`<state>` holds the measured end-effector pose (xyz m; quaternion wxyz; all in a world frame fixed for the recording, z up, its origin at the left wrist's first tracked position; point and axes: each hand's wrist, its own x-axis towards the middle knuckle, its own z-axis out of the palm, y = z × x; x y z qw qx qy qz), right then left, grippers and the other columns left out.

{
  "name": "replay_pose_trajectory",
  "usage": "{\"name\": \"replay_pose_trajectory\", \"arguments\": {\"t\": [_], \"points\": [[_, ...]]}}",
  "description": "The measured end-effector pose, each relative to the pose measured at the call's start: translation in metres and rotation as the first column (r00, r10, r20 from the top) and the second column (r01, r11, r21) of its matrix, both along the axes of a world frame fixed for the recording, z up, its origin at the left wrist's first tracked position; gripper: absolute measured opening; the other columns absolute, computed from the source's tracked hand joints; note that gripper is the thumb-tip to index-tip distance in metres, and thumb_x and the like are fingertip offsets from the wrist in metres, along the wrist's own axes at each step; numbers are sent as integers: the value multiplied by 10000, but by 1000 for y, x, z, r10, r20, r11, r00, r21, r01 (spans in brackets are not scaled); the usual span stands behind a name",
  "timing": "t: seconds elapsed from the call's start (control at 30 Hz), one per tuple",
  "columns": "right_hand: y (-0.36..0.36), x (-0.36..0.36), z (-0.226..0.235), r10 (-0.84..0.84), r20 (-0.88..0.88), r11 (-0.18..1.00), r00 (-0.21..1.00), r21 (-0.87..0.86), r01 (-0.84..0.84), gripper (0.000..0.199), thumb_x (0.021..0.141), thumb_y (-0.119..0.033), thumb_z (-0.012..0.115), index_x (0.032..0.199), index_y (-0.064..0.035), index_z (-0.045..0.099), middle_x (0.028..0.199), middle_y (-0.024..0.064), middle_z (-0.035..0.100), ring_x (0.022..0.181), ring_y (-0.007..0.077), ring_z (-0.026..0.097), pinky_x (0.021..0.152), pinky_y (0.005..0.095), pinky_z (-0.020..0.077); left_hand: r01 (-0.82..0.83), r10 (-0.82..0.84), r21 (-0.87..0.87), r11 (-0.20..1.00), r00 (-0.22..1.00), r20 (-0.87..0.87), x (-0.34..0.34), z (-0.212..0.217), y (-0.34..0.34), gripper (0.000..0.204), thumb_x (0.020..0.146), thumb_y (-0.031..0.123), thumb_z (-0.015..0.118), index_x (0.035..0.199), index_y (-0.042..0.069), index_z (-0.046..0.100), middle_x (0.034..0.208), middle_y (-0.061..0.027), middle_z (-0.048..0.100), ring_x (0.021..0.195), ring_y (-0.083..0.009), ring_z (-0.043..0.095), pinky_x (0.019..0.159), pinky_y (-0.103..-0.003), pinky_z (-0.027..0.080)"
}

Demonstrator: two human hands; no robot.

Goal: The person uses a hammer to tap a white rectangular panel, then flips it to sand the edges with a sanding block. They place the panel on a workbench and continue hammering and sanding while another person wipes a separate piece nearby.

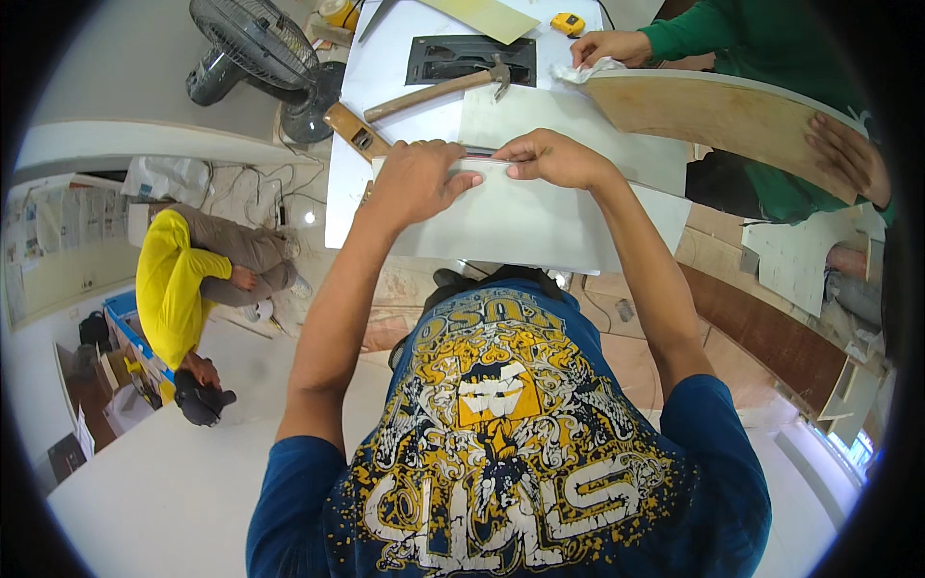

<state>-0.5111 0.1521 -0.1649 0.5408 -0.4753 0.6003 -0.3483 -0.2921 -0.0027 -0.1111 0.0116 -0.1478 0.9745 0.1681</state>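
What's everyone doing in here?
Someone in blue has the left hand and right hand at the far edge of a white board. A hammer and wooden plane lie beyond it. At right, a person in green handles a wooden board and white cloth. A person in yellow is low down at left.

Near to far

On the table [345,207], a panel [511,220] lies nearest, the left hand [422,181] and right hand [559,161] at its far edge; behind-left, a hand plane [356,132], beyond it a hammer [434,94], then a tray [424,53], tape measure [568,24] right of that; a fan [255,43] left
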Motion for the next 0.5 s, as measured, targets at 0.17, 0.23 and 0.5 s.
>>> {"name": "replay_pose_trajectory", "arguments": {"t": [0.17,0.23,0.5], "points": [[6,13,-16,113,-113,991,987,-57,-120,367,1017,-259,726,1298,-22,734,1135,127,772,1045,203,670,1003,354,507,-122,123,-22,992,984,128,1,-16,20,810,958,789,528,822,28,769,713,-217,713,755,-421,732,697,-535,555],[16,16,-20,167,-188,979,968,-83,-185,441,1021,-401,714,1302,-62,742,1194,180,756,1088,274,699,1008,386,517,-173,175,-29,985,966,189,10,-20,28,834,949,808,518,770,30,760,709,-223,710,744,-419,731,693,-537,554],[104,-24,-12,-8,-663,999,749,34,41,569,1016,-597,592,1090,-71,795,1035,215,767,978,417,720,875,506,549,-297,235,154,942,915,329,38,-40,13,747,947,739,597,875,21,791,779,-232,726,790,-405,727,749,-506,558]]}}
